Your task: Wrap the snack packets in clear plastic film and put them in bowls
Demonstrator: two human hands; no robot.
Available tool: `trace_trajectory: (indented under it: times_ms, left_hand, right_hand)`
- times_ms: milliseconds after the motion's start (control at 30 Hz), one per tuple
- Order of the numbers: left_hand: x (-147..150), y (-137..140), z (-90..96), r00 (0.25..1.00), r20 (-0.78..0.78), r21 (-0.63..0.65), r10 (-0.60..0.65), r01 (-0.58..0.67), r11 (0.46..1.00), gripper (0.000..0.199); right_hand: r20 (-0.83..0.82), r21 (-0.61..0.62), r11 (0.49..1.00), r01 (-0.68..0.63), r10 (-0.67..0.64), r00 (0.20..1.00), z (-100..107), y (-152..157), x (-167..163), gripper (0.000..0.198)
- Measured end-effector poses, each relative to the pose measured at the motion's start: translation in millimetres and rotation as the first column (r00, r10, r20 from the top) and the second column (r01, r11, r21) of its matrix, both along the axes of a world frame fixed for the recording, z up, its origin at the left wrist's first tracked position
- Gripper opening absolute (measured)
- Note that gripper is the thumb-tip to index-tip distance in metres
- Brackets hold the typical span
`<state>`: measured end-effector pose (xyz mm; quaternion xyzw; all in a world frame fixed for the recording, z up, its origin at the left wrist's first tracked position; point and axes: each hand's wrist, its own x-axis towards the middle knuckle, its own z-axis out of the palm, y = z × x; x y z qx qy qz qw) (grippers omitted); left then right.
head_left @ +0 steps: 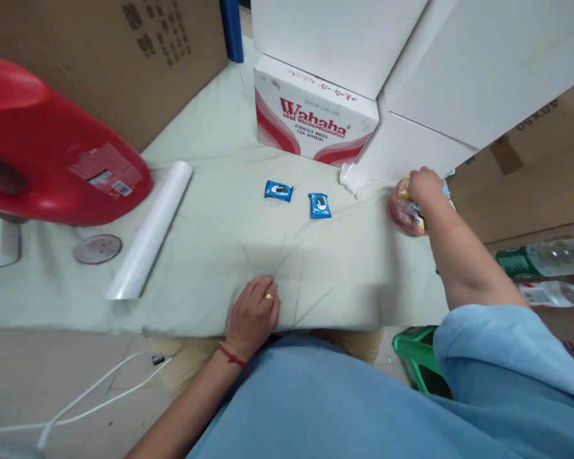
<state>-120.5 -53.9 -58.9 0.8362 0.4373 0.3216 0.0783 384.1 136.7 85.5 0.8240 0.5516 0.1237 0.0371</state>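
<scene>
My right hand (425,185) is at a round pink container (404,213) on the right of the table, its fingers bent down among colourful packets. What they grip is hidden. My left hand (254,310) rests on the cloth near the front edge, palm down, with its fingers curled together and nothing visible in them. Two small blue snack packets lie apart mid-table, one at the left (279,190) and the other at the right (320,206). Crumpled clear plastic (354,180) lies left of the pink container.
A Wahaha carton (313,118) and white boxes stand at the back. To the left are a large red jug (62,146), a white roll (150,233) and a round lid (98,248). Plastic bottles (550,258) lie at the far right, above a green stool (418,357).
</scene>
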Motion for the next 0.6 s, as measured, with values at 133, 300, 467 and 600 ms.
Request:
trace_trajectory:
  times_ms: [133,300,467,600]
  left_hand:
    - [-0.5,-0.3,-1.4,1.0,0.002,0.01,0.005,-0.005,1.0,0.023]
    - [0.3,-0.4,-1.1,1.0,-0.018,0.033,0.001,0.0,0.999,0.023]
    - [-0.1,0.4,-0.5,0.999,0.032,-0.003,-0.008,0.008,1.0,0.022]
    - [-7.3,-2.7,6.4,0.983,0.179,-0.102,0.026,-0.008,0.995,0.018]
  right_hand:
    - [-0.004,0.194,0.98,-0.034,0.035,0.999,-2.7,-1.9,-37.2,0.038]
    - [-0.301,0.174,0.984,-0.028,0.08,0.95,-24.4,14.3,-81.8,0.031]
    - [-0.459,0.091,0.987,0.13,-0.074,0.885,-53.7,29.3,-97.5,0.034]
    - [-0.466,0.152,0.973,0.173,-0.084,0.881,-63.2,13.2,-97.7,0.021]
